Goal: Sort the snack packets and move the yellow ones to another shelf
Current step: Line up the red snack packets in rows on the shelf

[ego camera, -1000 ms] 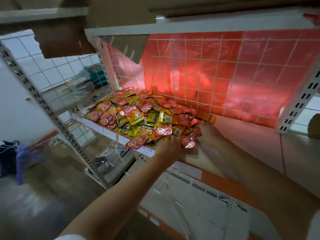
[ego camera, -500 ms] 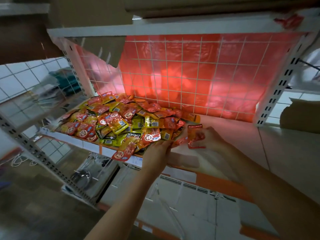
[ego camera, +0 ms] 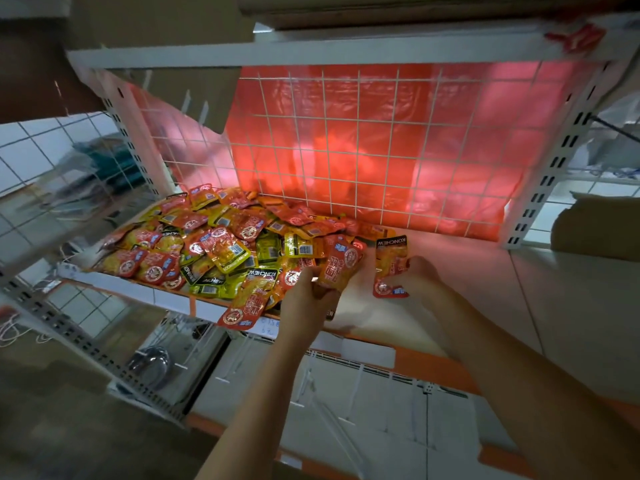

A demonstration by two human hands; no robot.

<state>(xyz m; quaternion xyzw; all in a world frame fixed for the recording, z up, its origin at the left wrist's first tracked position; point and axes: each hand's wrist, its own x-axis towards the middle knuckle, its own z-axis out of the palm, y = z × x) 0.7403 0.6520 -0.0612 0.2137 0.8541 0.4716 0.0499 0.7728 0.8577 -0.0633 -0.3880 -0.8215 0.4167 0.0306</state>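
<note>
— What do your hands hold?

— My right hand (ego camera: 414,277) holds one red packet (ego camera: 391,266) by its long edge. My fingers (ego camera: 420,268) are curled on it and clamp it. It stands almost upright above the bare part of the shelf (ego camera: 433,268), right of the heap, and the black strip with "KONCHEW" is on top. My left hand (ego camera: 306,292) grips another red packet (ego camera: 341,265) at the right border of the heap. The fingers of this hand are closed around its lower end; from here I see mostly the back of the hand.

— And the snack packets?

— The heap of snack packets (ego camera: 221,251) lies on the left half of the same shelf, red ones and yellow-green ones mixed together. The yellow packets (ego camera: 268,245) are mostly in the middle and at the front. One red packet hangs a little over the front edge, just left of my left wrist.

— What is behind?

— A white wire grid (ego camera: 363,150) with red plastic behind it closes the back of the shelf.
</note>
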